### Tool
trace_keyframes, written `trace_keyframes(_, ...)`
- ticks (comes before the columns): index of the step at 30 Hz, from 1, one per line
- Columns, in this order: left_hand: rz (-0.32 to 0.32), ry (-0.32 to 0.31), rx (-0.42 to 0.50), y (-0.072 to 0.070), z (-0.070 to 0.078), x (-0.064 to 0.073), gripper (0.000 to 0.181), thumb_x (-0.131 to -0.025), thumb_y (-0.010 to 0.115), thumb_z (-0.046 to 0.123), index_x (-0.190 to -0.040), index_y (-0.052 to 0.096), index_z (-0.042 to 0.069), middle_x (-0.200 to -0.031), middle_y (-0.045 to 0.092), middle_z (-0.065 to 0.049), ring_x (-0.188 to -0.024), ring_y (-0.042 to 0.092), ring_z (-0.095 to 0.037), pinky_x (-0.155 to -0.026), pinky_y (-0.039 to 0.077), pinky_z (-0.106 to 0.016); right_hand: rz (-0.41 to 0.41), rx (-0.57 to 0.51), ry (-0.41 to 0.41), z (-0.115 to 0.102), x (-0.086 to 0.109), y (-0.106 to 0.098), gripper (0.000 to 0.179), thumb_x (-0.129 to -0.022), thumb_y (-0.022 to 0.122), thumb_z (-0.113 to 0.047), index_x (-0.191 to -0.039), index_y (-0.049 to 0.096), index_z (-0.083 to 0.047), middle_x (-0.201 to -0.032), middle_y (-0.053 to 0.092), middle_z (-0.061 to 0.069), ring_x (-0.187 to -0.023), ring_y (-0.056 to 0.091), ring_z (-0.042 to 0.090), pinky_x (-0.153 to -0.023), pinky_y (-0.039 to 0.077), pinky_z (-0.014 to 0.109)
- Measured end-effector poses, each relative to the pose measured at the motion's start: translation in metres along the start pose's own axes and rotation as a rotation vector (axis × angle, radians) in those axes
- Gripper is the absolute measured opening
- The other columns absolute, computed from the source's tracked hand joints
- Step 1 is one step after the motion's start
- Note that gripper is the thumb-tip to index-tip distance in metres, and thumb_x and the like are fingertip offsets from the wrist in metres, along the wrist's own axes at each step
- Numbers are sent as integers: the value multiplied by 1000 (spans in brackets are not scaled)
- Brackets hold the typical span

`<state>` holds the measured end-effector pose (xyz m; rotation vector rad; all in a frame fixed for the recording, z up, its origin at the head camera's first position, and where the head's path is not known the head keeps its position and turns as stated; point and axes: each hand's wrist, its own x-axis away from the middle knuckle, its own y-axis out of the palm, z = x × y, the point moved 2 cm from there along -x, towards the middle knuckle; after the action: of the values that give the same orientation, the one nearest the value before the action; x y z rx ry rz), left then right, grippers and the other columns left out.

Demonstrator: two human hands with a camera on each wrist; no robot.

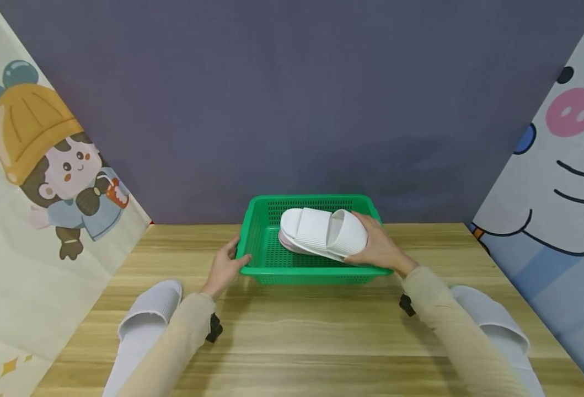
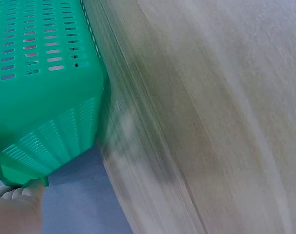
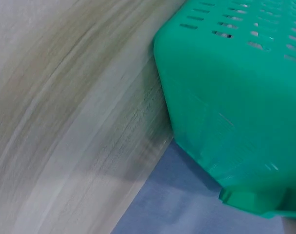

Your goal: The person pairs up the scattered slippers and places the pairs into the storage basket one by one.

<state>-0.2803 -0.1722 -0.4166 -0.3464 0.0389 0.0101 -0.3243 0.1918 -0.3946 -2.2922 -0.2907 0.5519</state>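
Observation:
A green plastic basket [image 1: 316, 271] with slotted walls stands at the far side of the table. Its left rim is held by my left hand [image 1: 224, 267], thumb over the edge; the left wrist view shows fingers of that hand [image 2: 21, 204] at the rim. White slippers [image 1: 314, 229], apparently a pair put together, lie tilted inside the basket's right half. My right hand [image 1: 378, 245] grips their right end, reaching over the basket's right rim. Something pale pink [image 1: 288, 241], perhaps another slipper, shows partly beneath them. The right wrist view shows mostly the basket [image 3: 226, 97].
A white slipper [image 1: 153, 303] lies on the wooden table [image 1: 301, 342] beside the left forearm, another white slipper [image 1: 490, 314] beside the right one; sleeves partly cover both. A dark grey panel [image 1: 292, 99] rises behind the basket, with cartoon-printed cloths on either side.

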Motion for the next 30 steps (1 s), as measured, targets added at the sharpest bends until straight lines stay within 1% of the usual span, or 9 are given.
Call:
trace_keyframes(5,3,-9,6,1,2,0,68,-87,57,9,-145,22,7,-138,41,-22,-122,47,-33,-94,47,-40,8,7,-9,0,0,-1,113,-50,86,-43,-144,27,-18,-135,40,9,-112,41,28,-86,42,52)
trace_keyframes(8,-5,-11,5,1,3,0,68,-88,57,10,-146,21,7,-139,40,-23,-123,46,-34,-95,46,-41,-9,6,-6,0,0,-2,112,-52,85,-44,-144,26,-19,-137,38,10,-115,40,30,-88,41,55)
trace_keyframes(10,-9,-13,9,1,3,1,68,-88,56,10,-146,20,7,-140,39,-22,-124,45,-34,-95,46,-42,-30,-25,26,0,2,-3,107,-56,83,-45,-144,27,-21,-140,36,10,-122,36,33,-92,38,58)
trace_keyframes(13,-12,-17,9,2,3,2,68,-89,56,11,-146,19,7,-140,38,-22,-124,44,-34,-95,46,-42,-60,-68,66,2,4,-4,96,-65,77,-47,-144,28,-21,-145,32,10,-133,26,36,-98,30,62)
trace_keyframes(15,-13,-21,12,2,2,2,68,-89,56,11,-146,20,7,-141,37,-22,-124,44,-34,-95,46,-42,-69,-84,84,4,5,-4,88,-71,72,-48,-143,30,-21,-147,30,9,-137,21,36,-101,26,64)
trace_keyframes(18,-11,-28,6,2,3,2,68,-89,56,11,-146,20,8,-141,37,-21,-124,44,-33,-95,46,-41,-75,-80,80,5,4,-5,83,-75,68,-49,-143,31,-20,-148,28,9,-137,20,35,-102,25,63)
trace_keyframes(24,-14,-29,-12,0,3,2,67,-89,55,12,-146,19,9,-141,37,-21,-124,45,-32,-95,46,-41,-70,-65,90,2,3,-5,80,-76,68,-47,-142,33,-16,-148,28,12,-136,21,37,-102,26,63)
trace_keyframes(30,-11,-26,-15,1,3,3,67,-89,55,12,-146,20,8,-140,38,-22,-124,45,-33,-95,46,-42,-67,-55,94,1,6,-6,78,-77,68,-46,-141,36,-14,-147,30,13,-136,22,38,-102,25,63)
